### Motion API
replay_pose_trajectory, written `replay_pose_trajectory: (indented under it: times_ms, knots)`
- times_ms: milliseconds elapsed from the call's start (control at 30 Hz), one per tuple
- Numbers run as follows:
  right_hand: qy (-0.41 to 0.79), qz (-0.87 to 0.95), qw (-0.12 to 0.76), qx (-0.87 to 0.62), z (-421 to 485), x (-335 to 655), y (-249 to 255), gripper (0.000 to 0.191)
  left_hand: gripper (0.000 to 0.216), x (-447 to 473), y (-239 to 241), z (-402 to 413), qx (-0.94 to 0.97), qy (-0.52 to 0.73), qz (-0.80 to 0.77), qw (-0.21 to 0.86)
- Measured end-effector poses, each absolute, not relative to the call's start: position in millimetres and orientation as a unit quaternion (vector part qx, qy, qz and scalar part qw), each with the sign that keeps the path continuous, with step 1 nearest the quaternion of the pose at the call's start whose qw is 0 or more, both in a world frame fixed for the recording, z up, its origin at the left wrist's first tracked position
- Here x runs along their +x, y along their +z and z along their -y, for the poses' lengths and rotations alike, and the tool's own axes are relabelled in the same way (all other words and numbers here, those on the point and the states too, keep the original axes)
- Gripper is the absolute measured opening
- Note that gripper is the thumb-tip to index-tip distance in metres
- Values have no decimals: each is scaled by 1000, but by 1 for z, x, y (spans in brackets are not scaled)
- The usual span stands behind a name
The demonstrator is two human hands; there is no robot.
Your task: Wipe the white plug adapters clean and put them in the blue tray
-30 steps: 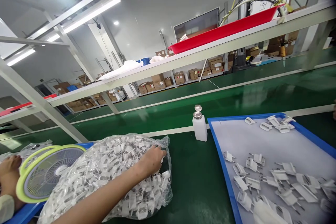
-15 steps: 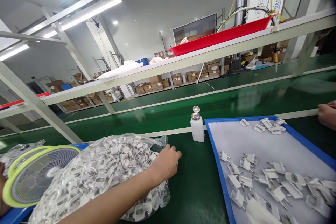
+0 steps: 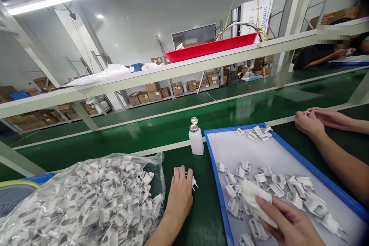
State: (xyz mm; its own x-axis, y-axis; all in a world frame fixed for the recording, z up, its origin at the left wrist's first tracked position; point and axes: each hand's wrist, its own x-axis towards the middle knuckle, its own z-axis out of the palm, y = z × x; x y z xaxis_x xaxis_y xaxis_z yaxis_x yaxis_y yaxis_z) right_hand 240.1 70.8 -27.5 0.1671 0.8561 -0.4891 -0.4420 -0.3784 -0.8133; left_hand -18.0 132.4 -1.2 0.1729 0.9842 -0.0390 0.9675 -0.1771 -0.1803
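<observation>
The left hand (image 3: pixel 179 196) lies palm down on the green belt (image 3: pixel 184 130), just right of the clear bag of white plug parts (image 3: pixel 83 203). Its fingers (image 3: pixel 182 173) are loosely bent over a few white plug pieces (image 3: pixel 192 180); one piece pokes out past the fingertips toward the blue tray (image 3: pixel 215 165), its metal pins pointing right. Whether the fingers actually pinch the pieces or only cover them cannot be told. The right hand (image 3: pixel 288 225) rests inside the tray at the lower right, fingers together and pressed flat on a white cloth (image 3: pixel 255 200) that lies among scattered plug parts. A small white bottle (image 3: pixel 196 140) with a metal cap stands upright on the belt just beyond the left hand, beside the tray's far corner. Another person's hands (image 3: pixel 311 121) meet at the tray's far right edge.
</observation>
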Motion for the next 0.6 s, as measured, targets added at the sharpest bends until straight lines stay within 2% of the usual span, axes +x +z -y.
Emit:
replay_pose_trajectory:
  times_ms: [133,200,267,333,467,533,600]
  knots:
    - [577,284,521,-561,-117,234,27,62,90,-27,0,-112,-764,49,643,-29]
    - [581,358,500,-533,-147,223,48,43,106,-30,5,-105,-757,22,644,-107]
    - [566,446,478,-501,-179,209,64,27,112,-32,11,-102,-745,-1,647,-162]
    - [505,528,469,-496,-210,193,76,28,113,-34,13,-100,-740,-12,652,-163]
    - [276,682,458,-499,-253,168,90,28,101,-38,-3,-92,-746,-82,655,-88]
    - [173,762,407,-473,-262,159,93,21,92,-39,-19,-84,-760,-123,635,-62]
    - [94,823,339,-447,-265,153,93,17,83,-37,-35,-76,-784,-117,604,-81]
